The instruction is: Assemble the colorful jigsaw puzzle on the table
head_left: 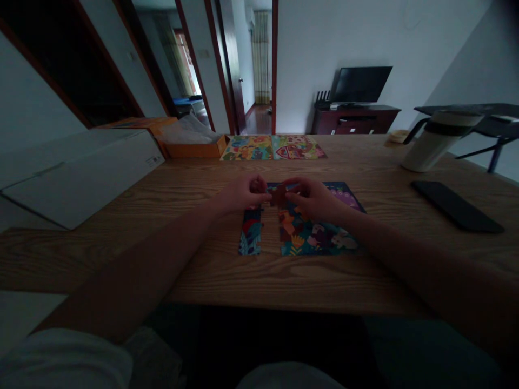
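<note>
A partly joined jigsaw puzzle (320, 240) with colourful animals and plants on a dark blue ground lies on the wooden table. A narrow joined strip of puzzle pieces (250, 237) lies to its left, with a gap of bare wood between the two. Above that gap, a small brownish puzzle piece (278, 194) is between my two hands. My left hand (245, 194) has curled fingers, its thumb and fingertips at the piece's left side. My right hand (310, 199) pinches the piece from the right, over the joined part. The fingers partly hide the puzzle's upper edge.
Two bright picture sheets (273, 147) lie farther back, beside an orange box (197, 148) with clear plastic. A long white box (85, 173) stands at left. On the right are a dark flat phone-like slab (456, 205) and a pale handled cup (432, 143).
</note>
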The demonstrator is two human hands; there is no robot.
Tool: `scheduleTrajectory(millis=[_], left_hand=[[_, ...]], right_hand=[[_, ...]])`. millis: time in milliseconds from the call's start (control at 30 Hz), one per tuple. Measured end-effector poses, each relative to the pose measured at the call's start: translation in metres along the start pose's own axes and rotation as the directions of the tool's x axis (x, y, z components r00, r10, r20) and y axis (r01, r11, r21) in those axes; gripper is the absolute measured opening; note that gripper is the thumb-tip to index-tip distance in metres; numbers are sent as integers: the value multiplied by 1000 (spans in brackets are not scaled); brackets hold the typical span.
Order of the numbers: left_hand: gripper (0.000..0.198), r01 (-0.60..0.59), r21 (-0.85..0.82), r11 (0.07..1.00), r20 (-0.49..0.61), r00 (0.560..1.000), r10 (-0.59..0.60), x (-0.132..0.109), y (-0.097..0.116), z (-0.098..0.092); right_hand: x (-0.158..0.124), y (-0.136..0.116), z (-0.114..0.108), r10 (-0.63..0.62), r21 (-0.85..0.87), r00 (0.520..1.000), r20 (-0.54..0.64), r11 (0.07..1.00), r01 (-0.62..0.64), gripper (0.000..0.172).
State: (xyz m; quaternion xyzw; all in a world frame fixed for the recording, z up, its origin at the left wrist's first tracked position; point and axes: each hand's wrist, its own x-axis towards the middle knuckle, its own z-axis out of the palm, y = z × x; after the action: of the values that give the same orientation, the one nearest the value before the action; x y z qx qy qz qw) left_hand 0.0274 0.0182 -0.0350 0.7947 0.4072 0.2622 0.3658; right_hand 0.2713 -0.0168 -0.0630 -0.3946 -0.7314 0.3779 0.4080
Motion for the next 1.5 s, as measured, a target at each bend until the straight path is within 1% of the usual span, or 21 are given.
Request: scheduleTrajectory(millis=[67,133,233,300,367,467,533,600,667,767,833,900,967,1000,1100,1267,1500], left_hand=[[41,39,-64,997,-25,999,-41,-2,2,1],[44,60,-50,997,14,998,-59,-4,6,1],[35,41,55,998,89,995,-46,-5,9,0],[28,23,95,995,106,994,-34,-4,8,-1],[25,38,110,993,85,995,-47,-2,5,-3],[25,117,154,981,27,992,-122,-1,3,-4],[29,162,243,956,6,986,-168,-1,3,-4],[36,184,367,912,-10,981,-194,-1,5,-4],[45,195,462,865,12,974,-225,-2,6,-5],[54,184,527,829,101,956,-276,-5,7,-8],[53,125,551,825,137,962,-237,-8,8,-10],[47,26,555,831,173,974,-146,-11,9,-13],[46,-50,531,846,222,972,-82,-14,10,-14],[48,-64,518,853,239,968,-72,-15,11,-14],[45,-67,500,864,263,961,-78,-15,13,-12],[42,-80,498,864,265,962,-64,-13,13,-10],[48,-92,433,897,329,942,-62,-16,12,-14]], right_hand=[[-1,1,2,32,45,999,-15,998,-31,29],[-2,1,3,55,49,998,-44,997,-53,24],[-2,2,4,41,-16,992,-118,999,-43,12],[0,3,3,17,-66,987,-162,997,-28,10],[1,3,2,17,-92,984,-178,995,-34,12],[0,1,1,22,-153,987,-157,987,-46,19],[-3,-2,1,21,-233,990,-140,971,-54,22],[-7,-6,1,25,-326,990,-140,943,-70,24],[-11,-9,1,23,-409,990,-139,909,-78,26],[-14,-13,0,7,-489,995,-100,870,-55,28],[-16,-14,-1,-1,-515,997,-72,856,-37,31],[-17,-14,-2,-7,-527,998,-60,849,-25,32],[-18,-15,-2,-16,-537,998,-56,843,-17,33],[-18,-15,-2,-20,-545,998,-55,839,-13,32],[-19,-17,-2,-32,-567,999,-39,824,4,32],[-19,-15,-2,-34,-581,999,-21,814,16,31],[-20,-12,-2,-32,-582,999,-9,813,21,32]])
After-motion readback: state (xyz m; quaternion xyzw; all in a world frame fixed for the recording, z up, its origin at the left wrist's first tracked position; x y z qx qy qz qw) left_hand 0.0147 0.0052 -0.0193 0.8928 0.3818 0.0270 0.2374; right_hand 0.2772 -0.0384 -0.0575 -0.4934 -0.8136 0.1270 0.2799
